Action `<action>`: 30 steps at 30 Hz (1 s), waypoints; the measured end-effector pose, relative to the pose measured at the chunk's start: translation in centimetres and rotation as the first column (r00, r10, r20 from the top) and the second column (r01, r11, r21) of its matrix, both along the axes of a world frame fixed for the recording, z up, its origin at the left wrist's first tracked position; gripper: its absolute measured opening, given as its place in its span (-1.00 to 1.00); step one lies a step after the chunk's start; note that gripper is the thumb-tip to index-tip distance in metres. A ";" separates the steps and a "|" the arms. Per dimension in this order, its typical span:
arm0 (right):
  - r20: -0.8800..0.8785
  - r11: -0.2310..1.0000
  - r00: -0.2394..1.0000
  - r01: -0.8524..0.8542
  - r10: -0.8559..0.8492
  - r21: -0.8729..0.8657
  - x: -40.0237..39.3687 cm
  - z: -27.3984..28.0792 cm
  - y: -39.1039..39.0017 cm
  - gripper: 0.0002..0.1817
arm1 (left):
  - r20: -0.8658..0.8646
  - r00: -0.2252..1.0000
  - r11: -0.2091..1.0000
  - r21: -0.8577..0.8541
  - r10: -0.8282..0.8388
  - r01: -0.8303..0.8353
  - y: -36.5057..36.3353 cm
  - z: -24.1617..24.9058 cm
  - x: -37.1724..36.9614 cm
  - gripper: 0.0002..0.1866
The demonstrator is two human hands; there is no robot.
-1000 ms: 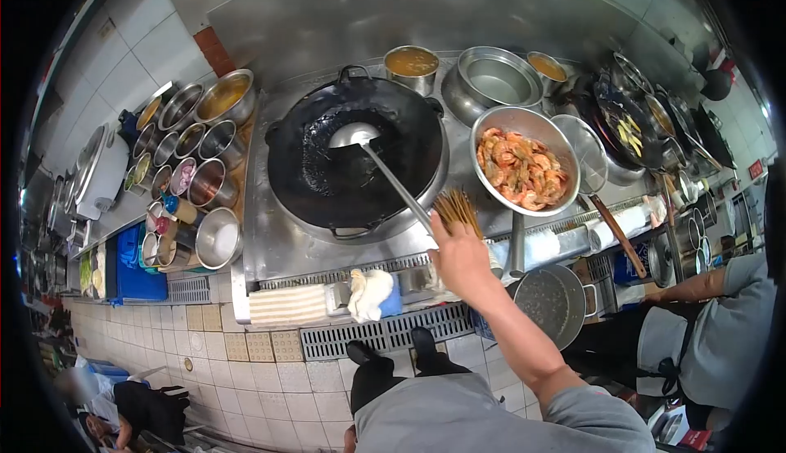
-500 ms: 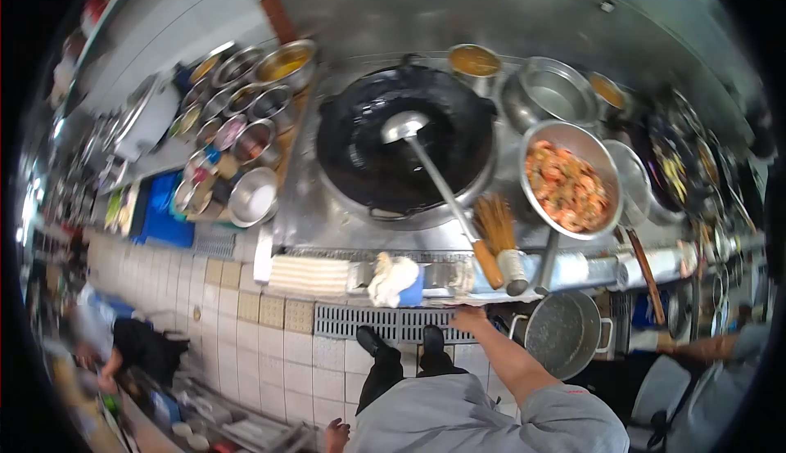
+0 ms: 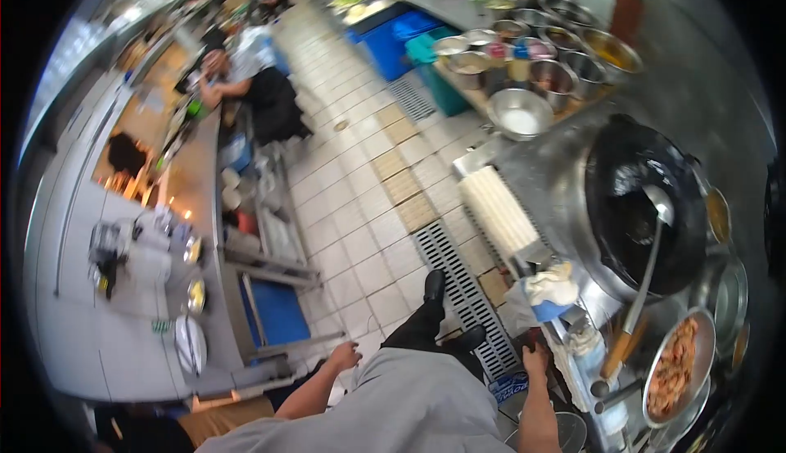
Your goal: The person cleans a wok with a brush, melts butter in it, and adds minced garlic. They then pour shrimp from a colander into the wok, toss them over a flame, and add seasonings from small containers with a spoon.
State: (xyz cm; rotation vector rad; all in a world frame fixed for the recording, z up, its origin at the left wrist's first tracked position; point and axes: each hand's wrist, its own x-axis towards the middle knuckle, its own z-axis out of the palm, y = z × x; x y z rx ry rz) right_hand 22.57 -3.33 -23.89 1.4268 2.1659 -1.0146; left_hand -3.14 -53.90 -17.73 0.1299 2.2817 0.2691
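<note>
We are keeping both arms low, one on each side of our grey shirt [image 3: 401,396]. Our left forearm [image 3: 309,392] is slanting forward beside the shirt, and our left hand [image 3: 345,356] is opening loosely near its front edge, fingers slightly bending. Our right forearm [image 3: 539,420] is reaching forward, apart from the shirt, and our right hand [image 3: 535,359] is partly curling, its grip unclear.
</note>
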 end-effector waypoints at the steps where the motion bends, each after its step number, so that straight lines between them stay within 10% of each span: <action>1: 0.045 1.000 0.999 0.026 -0.025 -0.011 -0.2 0.6 0.0 -0.29 | 0.012 0.997 0.997 0.020 0.073 -0.074 -0.1 0.3 0.7 -0.39; 30: 0.171 0.988 0.978 -0.132 0.116 0.081 -1.9 -0.9 0.1 -0.25 | -0.199 0.832 0.855 0.095 0.518 -0.509 -15.8 4.6 4.1 -0.44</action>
